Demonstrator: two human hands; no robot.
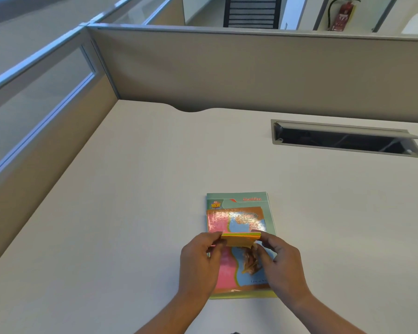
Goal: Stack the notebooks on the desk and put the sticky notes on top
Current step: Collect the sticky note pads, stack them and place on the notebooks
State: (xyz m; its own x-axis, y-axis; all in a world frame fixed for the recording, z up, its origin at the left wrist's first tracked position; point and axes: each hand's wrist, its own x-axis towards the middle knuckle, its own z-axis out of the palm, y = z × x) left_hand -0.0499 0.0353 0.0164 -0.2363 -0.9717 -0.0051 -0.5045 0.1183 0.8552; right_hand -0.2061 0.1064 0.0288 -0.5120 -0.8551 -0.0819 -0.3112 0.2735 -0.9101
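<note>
A stack of notebooks lies flat on the beige desk, its top cover green with pink, blue and orange patches. Edges of a lower notebook show along the right and bottom. Just above the cover's middle sits an orange pad of sticky notes with coloured layers at its edge. My left hand pinches the pad's left side and my right hand pinches its right side. Whether the pad touches the cover I cannot tell.
An open cable slot with a raised grey flap is set in the desk at the back right. Grey partition walls close the desk at the back and left. A semicircular notch cuts the back edge.
</note>
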